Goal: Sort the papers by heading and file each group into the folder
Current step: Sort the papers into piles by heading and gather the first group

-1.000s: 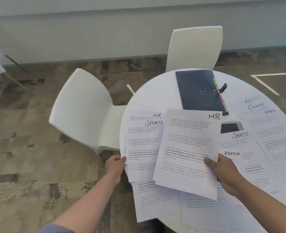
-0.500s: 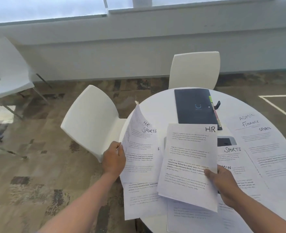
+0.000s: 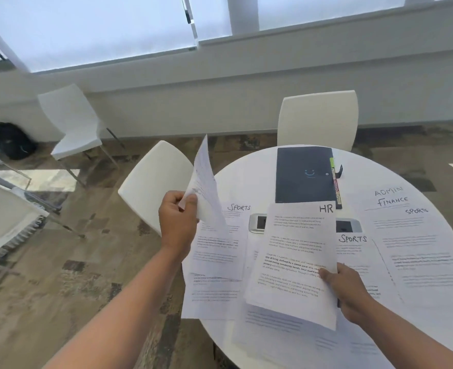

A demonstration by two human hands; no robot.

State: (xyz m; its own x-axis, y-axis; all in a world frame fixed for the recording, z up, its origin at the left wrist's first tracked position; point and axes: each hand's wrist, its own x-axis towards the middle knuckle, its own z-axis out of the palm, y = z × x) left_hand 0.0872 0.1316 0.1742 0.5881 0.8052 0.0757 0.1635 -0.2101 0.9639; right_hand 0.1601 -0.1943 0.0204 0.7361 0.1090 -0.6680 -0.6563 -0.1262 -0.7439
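Two hands, each with its own paper. The left hand [image 3: 178, 222] pinches a white printed sheet [image 3: 206, 193] by its left edge, thumb on the front, fingers [image 3: 172, 199] curled behind. That sheet stands nearly on edge above the round white bench [image 3: 249, 169], long axis running up and away, top corner pointing toward the windows.

The right hand [image 3: 349, 291] grips a small stack of white pages headed HR [image 3: 294, 257] at its lower right edge, thumb on top. This stack lies almost flat, long axis pointing away from the person, heading at the far end, toward the dark blue folder [image 3: 304, 174].

More sheets headed SPORTS [image 3: 217, 249], ADMIN and FINANCE lie spread on the bench. The folder lies closed at the far side, a green-capped marker [image 3: 336, 183] just beside its right edge.
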